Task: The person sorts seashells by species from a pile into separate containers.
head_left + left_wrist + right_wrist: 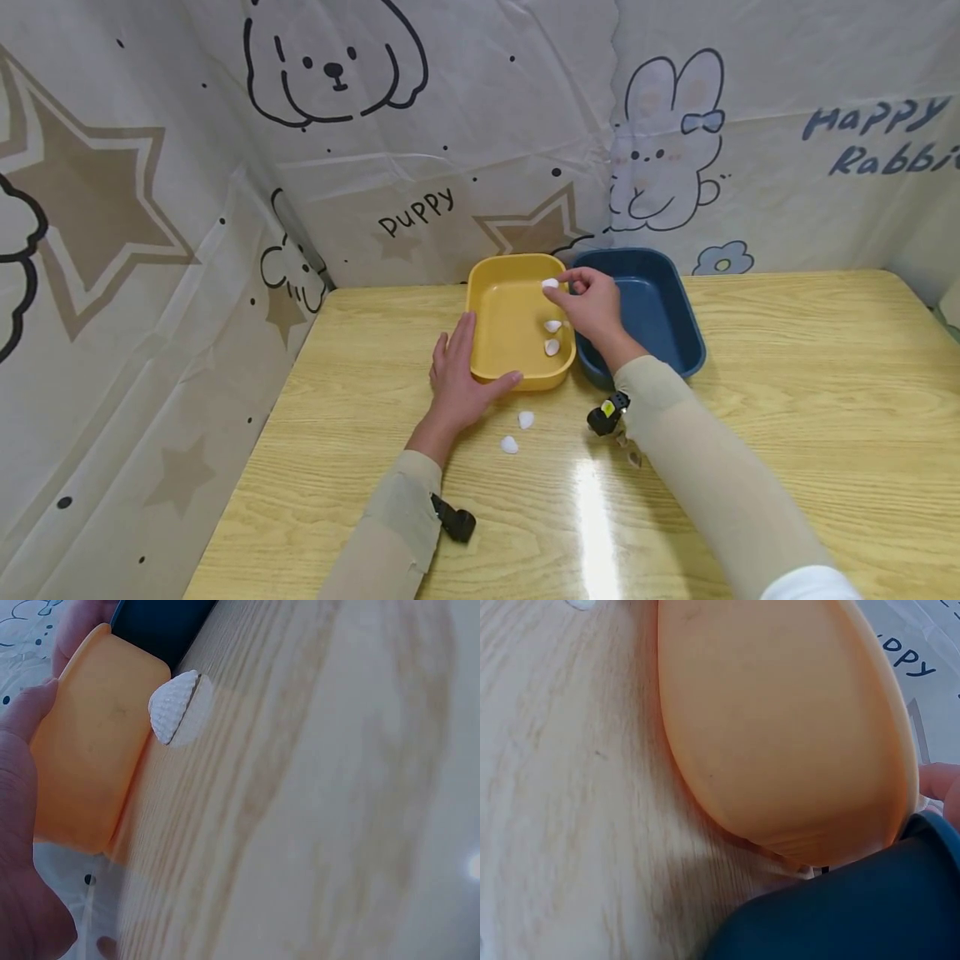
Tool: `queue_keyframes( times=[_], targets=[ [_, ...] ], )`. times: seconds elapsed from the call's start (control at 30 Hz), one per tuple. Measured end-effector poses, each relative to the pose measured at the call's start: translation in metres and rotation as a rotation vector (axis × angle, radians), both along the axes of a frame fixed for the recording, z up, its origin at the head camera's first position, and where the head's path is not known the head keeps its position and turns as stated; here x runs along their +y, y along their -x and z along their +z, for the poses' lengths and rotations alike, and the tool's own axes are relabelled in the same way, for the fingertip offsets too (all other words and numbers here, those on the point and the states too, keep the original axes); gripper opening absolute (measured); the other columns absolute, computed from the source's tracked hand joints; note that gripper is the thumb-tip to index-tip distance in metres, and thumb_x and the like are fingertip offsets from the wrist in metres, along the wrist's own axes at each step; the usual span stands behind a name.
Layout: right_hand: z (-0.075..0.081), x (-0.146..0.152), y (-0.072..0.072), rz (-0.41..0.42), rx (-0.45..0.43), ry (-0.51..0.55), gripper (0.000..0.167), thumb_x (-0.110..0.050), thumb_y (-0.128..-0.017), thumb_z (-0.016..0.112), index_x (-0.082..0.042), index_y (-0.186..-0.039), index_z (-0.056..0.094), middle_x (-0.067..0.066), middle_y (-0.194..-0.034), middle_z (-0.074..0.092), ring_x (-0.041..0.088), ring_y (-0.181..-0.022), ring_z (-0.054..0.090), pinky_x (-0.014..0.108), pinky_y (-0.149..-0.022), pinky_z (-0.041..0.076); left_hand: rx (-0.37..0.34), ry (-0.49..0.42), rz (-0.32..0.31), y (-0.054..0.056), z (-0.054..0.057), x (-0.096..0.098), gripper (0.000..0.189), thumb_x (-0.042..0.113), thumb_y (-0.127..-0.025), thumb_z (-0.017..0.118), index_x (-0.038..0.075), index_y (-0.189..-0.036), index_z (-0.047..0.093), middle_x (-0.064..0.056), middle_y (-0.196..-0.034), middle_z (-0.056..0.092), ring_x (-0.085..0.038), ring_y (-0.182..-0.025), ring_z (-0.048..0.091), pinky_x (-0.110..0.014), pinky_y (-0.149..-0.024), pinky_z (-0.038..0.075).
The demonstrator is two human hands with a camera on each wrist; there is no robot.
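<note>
Seashell (pixel 551 283), small and white, is pinched between the thumb and fingers of the right hand (pixel 591 307), over the right side of a yellow tray (pixel 506 321), toward the back. The left hand (pixel 459 383) is spread wide, with its fingers straight along the tray's left side and its thumb reaching along the front edge; it steadies no shell, only touches the tray.

Inside the tray, near its right wall, lie two more white shells (pixel 552 347), one just behind the other. Another white pair (pixel 526 419) rests on the wooden table (pixel 787 375) in front. A few tan shells (pixel 634 458) sit by the right wrist, partly hidden. To the right of the yellow tray, just beside it, is a dark blue tray (pixel 645 312).

Only the head view looks down into both trays. The left wrist view brings out texture: a table shell (pixel 169 709) there is chalky white and fan-shaped, with fine ribs and a dark line along one edge. The right wrist view shows the yellow tray's smooth outer side and the blue rim, with fingers cut off at the right border; the pinched shell cannot be made out clearly there
</note>
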State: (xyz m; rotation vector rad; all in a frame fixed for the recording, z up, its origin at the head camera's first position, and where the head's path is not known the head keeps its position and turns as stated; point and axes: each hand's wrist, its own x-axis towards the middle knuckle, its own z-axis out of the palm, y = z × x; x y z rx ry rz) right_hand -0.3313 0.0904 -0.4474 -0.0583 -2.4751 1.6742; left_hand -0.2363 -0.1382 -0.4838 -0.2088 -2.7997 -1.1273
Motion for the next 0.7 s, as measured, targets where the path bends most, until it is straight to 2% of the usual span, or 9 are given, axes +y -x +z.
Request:
queue_keyframes(
  times=[0.23,0.5,0.7],
  targets=[
    [-0.0032,0.0012,0.0018,-0.012,0.001,-0.003,0.036,-0.028,-0.089,0.079,-0.002,-0.112,0.07,0.008,-0.086,0.047,0.023,-0.083,0.044,0.031,-0.067,0.035,-0.002,0.0,-0.001,0.0005,-0.0005,-0.0003,0.115,0.073,-0.076,0.071,0.037,-0.161,0.002,0.013,-0.165,0.007,-0.035,-0.149,-0.001,-0.06,-0.113,0.005],
    [-0.0005,0.0011,-0.0001,-0.032,-0.002,0.01,0.039,-0.033,-0.088,0.079,-0.004,-0.113,0.07,0.007,-0.082,0.045,0.022,-0.081,0.044,0.03,-0.063,0.035,0.003,-0.018,-0.001,0.0003,0.0001,0.0,0.115,0.072,-0.075,0.072,0.036,-0.161,0.004,0.014,-0.165,0.007,-0.035,-0.149,-0.001,-0.062,-0.112,0.006],
    [0.0029,-0.0011,-0.0006,-0.039,0.032,0.02,0.039,-0.034,-0.087,0.08,-0.005,-0.111,0.071,0.005,-0.077,0.044,0.021,-0.078,0.043,0.03,-0.062,0.033,0.007,-0.025,-0.002,-0.0004,0.0007,-0.0004,0.115,0.072,-0.076,0.071,0.035,-0.161,0.005,0.014,-0.165,0.008,-0.036,-0.149,0.0,-0.063,-0.112,0.006]
  ],
)
